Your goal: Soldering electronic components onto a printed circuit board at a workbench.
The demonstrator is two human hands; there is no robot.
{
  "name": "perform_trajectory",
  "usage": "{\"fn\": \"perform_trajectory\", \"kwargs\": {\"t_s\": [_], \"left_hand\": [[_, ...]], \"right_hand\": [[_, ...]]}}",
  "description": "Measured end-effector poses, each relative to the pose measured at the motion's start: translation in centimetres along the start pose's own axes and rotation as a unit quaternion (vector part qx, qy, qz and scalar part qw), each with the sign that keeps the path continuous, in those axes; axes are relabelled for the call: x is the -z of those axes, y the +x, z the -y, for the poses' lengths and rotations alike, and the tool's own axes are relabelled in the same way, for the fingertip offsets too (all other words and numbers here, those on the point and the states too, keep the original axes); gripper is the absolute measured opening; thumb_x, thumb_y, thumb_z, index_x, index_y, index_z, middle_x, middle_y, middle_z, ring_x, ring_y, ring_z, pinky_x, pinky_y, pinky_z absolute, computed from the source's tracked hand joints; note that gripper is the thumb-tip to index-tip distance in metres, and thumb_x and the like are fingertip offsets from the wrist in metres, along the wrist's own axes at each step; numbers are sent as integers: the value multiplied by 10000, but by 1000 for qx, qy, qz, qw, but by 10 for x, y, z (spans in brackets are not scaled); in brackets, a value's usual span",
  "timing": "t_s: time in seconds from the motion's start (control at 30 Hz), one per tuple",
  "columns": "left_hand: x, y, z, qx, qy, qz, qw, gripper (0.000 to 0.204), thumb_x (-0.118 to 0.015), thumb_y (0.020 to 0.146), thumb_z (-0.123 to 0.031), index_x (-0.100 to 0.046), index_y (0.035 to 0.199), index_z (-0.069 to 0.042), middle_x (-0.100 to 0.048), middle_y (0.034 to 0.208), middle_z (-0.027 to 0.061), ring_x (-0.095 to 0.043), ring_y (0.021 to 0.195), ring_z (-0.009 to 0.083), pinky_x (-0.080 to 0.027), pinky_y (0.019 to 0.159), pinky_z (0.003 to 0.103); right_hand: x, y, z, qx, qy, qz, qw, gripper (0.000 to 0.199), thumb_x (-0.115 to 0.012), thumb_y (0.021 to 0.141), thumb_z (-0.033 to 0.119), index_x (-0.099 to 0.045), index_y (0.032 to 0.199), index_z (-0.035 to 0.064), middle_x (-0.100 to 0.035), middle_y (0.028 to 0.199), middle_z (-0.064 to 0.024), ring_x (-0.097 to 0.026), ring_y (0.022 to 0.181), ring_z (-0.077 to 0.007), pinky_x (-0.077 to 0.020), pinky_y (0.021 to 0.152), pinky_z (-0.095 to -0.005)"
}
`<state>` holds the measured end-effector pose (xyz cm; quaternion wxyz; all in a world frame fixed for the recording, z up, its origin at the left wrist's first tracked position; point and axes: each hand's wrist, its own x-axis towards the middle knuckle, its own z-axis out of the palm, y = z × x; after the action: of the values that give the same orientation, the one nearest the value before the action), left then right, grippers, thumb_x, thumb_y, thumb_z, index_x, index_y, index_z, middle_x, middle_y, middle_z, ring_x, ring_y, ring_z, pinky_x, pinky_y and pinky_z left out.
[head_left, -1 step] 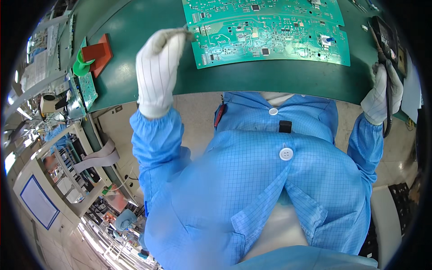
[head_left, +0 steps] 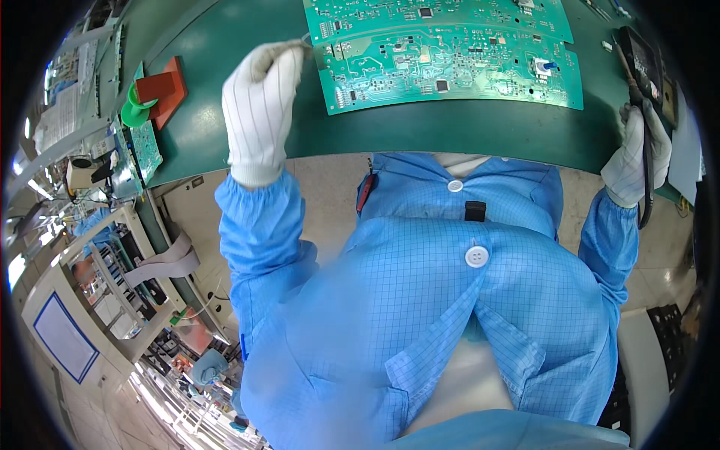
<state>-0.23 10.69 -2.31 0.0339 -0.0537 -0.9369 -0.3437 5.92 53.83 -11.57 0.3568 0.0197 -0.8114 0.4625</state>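
Note:
Two green circuit boards (head_left: 390,67) lie joined edge to edge on the green bench top, covered with small parts; a white part with a blue shaft (head_left: 546,67) stands at the right. Beside their left edge is my left hand (head_left: 262,109), in a striped white glove, fingers pinched together. A thin grey bit shows at its fingertips, too small to name. At the far right, my gloved right hand (head_left: 636,154) is closed around a soldering iron (head_left: 635,94), its slim end pointing away from me and its black cable hanging below the hand.
A green spool (head_left: 136,112) sits against a reddish-brown stand (head_left: 171,94) at the left, near another small board (head_left: 146,148). Behind the iron lies a dark box-like device (head_left: 645,60). Tweezer-like tools (head_left: 596,9) lie at the far right. The bench's front edge curves before my body.
My left hand has shifted slightly left, its fingertips drawing off the boards' left edge, still pinched. My right hand and the boards have stayed in place.

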Motion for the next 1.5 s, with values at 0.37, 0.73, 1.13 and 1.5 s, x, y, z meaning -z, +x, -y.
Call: {"fn": "perform_trajectory", "kwargs": {"t_s": [0.37, 0.73, 1.13, 1.5], "left_hand": [[-30, 53, 24, 72, -28, -39, 996, 273, -525, 1030, -260, -588, 998, 3, -591, 790, 175, -633, 743, 312, -482, 661, 407], [-9, 66, 40, 83, -107, 46, 990, 321, -629, 928, -229, -513, 1080, 29, -611, 870, 101, -585, 621, 144, -484, 546, 276], [-18, 66, 64, 43, -334, 89, 937, 289, -644, 926, -166, -487, 1101, 2, -593, 888, 65, -579, 673, 121, -478, 576, 242], [-21, 65, 90, 38, -435, 93, 895, 231, -626, 891, -50, -459, 1050, -45, -598, 1000, 77, -596, 734, 122, -490, 569, 238]], "right_hand": [[-2, 1, -8, 83, -111, 39, 990, 232, -639, 924, -80, -629, 1151, -127, -672, 1173, -215, -704, 1046, -238, -597, 897, -304], [-14, -7, -13, 35, -129, 13, 991, 243, -599, 981, 49, -637, 1144, -127, -711, 1064, -206, -733, 921, -236, -612, 817, -326], [-28, 1, -37, 152, -276, 51, 948, 188, -630, 960, 10, -628, 1113, -99, -706, 1093, -214, -748, 886, -226, -623, 801, -293], [-46, -9, -16, 133, -258, 32, 956, 236, -558, 977, -5, -640, 1193, -54, -663, 1172, -201, -738, 941, -241, -623, 817, -309]]}}
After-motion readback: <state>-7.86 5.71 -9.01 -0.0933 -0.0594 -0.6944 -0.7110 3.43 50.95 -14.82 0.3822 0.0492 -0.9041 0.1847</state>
